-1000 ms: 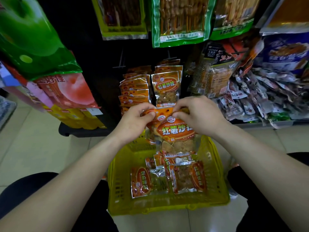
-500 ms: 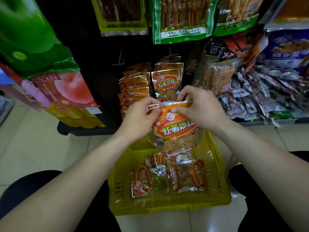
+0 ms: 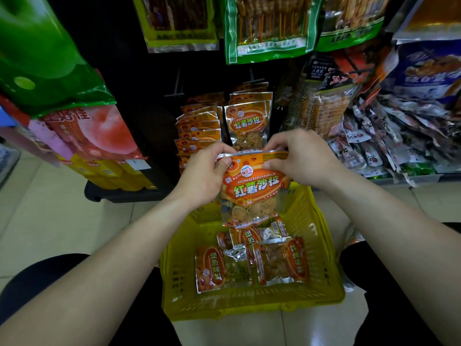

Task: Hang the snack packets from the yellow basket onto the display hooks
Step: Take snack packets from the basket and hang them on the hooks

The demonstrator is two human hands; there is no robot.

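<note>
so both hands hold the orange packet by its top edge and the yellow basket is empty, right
No: the head view shows several packets lying in the yellow basket. The left hand and right hand hold the orange packet by its top edge.

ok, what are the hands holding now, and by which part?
One orange snack packet, held by its top edge: left hand pinches the top left corner, right hand the top right. It hangs over the yellow basket.
</note>
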